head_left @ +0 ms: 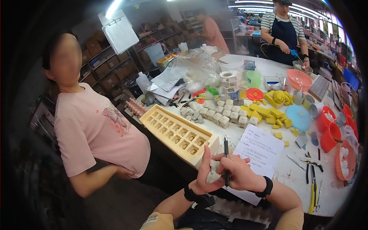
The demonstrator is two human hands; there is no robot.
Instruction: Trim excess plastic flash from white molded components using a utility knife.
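Note:
Low in the middle, my left hand (pixel 203 177) is closed around a small grey-white lump (pixel 213 172), its thumb pointing up. Most of the lump is hidden by my fingers, and its exact kind does not show. My right hand (pixel 241 174) meets the left one, with a black pen (pixel 226 163) held upright between its fingers. Some right fingertips reach in toward the lump; whether they touch it I cannot tell. Just beyond and under my hands lies a handwritten paper sheet (pixel 264 147). To the left of the hands is a long cream mould (pixel 172 143) with rows of hollows.
Several grey-white square blocks (pixel 226 115) stand beyond the sheet, beside yellow clay pieces (pixel 274 113). Pliers (pixel 313 161), a knife (pixel 296 162) and red baskets (pixel 346 161) are at right. One person (pixel 99 130) stands close on the left; another (pixel 283 34) works across the table.

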